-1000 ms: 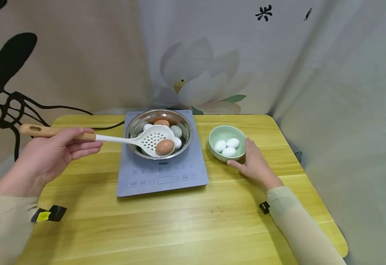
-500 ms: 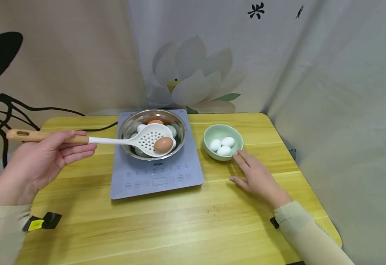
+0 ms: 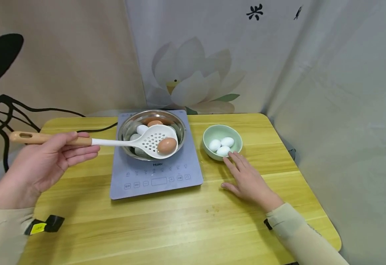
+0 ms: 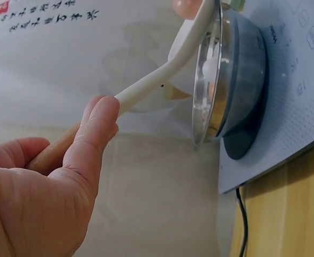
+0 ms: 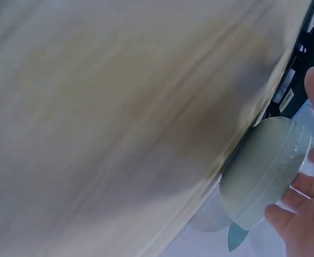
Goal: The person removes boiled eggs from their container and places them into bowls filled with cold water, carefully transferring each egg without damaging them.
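Note:
My left hand (image 3: 52,154) grips the wooden handle of a white slotted spoon (image 3: 113,142), thumb along the top and fingers beneath. A brown egg (image 3: 167,145) lies in the spoon's head, over a steel pot (image 3: 140,119) that holds several eggs. In the left wrist view the spoon (image 4: 146,88) rises above the pot's rim. Three white eggs (image 3: 227,142) lie in a green bowl (image 3: 224,130). My right hand (image 3: 249,180) is at the bowl's near side, fingers extended; whether the fingertips touch it, I cannot tell. The right wrist view shows the bowl (image 5: 264,166) from outside.
The pot stands on a grey-blue induction cooker (image 3: 176,171), whose black cord (image 3: 100,129) runs off left. Both cooker and bowl stand on a wooden table (image 3: 153,228). A printed curtain (image 3: 193,44) hangs behind.
My right hand has moved from the bowl's right side round to its near side. The spoon with the brown egg stays over the pot, shifting slightly right.

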Demonstrator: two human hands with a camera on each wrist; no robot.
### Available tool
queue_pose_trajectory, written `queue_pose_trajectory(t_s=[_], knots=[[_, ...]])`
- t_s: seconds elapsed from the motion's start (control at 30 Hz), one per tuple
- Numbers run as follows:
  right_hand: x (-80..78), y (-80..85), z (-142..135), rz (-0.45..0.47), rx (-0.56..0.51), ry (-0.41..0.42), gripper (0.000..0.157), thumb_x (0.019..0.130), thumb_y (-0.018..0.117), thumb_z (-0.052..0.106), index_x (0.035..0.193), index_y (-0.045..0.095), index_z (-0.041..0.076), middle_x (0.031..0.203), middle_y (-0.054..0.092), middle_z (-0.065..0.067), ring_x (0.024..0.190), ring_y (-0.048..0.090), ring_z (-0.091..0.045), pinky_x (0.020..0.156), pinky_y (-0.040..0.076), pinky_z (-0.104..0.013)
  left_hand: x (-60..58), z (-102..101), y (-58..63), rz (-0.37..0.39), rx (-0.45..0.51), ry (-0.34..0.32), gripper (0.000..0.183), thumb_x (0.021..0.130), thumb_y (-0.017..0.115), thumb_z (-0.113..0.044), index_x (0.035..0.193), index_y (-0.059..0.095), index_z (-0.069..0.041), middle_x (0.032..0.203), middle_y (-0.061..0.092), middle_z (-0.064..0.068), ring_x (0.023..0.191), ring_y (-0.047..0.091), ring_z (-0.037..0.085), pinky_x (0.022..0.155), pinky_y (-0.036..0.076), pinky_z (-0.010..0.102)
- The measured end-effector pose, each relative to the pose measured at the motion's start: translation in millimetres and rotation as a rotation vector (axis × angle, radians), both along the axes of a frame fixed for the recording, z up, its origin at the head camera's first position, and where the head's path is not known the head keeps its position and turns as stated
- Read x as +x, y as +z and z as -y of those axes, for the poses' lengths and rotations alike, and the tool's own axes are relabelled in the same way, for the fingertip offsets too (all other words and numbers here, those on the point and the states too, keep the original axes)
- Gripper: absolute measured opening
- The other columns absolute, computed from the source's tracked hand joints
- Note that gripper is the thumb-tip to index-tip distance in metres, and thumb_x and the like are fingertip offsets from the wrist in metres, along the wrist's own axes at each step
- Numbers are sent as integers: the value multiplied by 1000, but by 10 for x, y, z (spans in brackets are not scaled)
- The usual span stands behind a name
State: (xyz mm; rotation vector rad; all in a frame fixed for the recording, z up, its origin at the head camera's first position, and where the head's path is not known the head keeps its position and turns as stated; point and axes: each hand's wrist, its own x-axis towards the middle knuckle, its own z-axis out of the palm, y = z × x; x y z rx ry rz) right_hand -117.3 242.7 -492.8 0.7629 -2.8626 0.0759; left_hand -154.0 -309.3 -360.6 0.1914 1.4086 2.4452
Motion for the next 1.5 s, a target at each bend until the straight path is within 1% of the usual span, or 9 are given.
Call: queue_pose_trajectory(t_s=[0.2,0.33,0.5,0.63,0.8,1.0,1.27,1.4,1.5], knots=[[-28,-25,76,21,7,-21,98,97,76,54,168,29,5,173,30,-24,162,29,-44,131,36,-58,23,-10,21,-23,28,-21,37,115,39,-2,120,74,9,113,78,28,103,80,41,89,65,49],[-33,-40,97,30,21,-22,104,94,80,53,168,28,3,173,29,-27,162,27,-46,131,36,-58,24,-40,63,6,19,-10,35,115,42,-4,119,75,8,113,79,27,103,80,40,89,65,48],[-20,-34,87,24,32,-27,113,87,87,53,168,27,1,172,28,-28,161,26,-47,129,40,-58,-4,-153,149,48,-80,45,28,113,53,-12,118,77,2,113,81,21,102,81,34,89,66,44],[-5,-28,55,31,28,-34,113,87,87,53,168,26,1,172,27,-28,162,25,-47,128,41,-58,-66,-332,211,24,-192,74,25,111,59,-16,115,80,-3,112,82,16,100,82,29,88,68,41],[-14,-29,59,58,7,-44,113,88,86,52,169,25,3,174,25,-26,163,23,-46,127,41,-59,-139,-557,293,30,-213,67,23,110,62,-17,113,80,-4,109,83,15,99,83,28,89,68,41],[-25,-24,73,48,18,-40,112,88,86,54,169,26,3,174,25,-26,163,24,-47,129,40,-59,-273,-888,385,65,-202,60,18,108,65,-16,112,75,-2,109,82,16,99,83,29,91,68,42],[-47,-29,61,68,36,-44,113,90,82,57,170,23,4,176,22,-25,165,20,-44,132,36,-56,-560,-1389,406,108,-250,62,23,109,59,-16,122,64,2,101,82,15,92,84,26,87,68,38],[-47,-32,48,65,42,-49,114,90,83,57,170,23,4,175,23,-26,164,21,-45,132,36,-56,-707,-1613,413,123,-272,55,20,108,59,-14,119,66,1,101,82,14,91,84,24,88,68,36],[-45,-33,75,54,54,-44,114,90,83,58,170,23,3,174,24,-27,164,22,-45,132,35,-55,-779,-1715,419,142,-297,60,18,106,60,-13,114,67,1,98,82,13,89,84,24,87,69,34]])
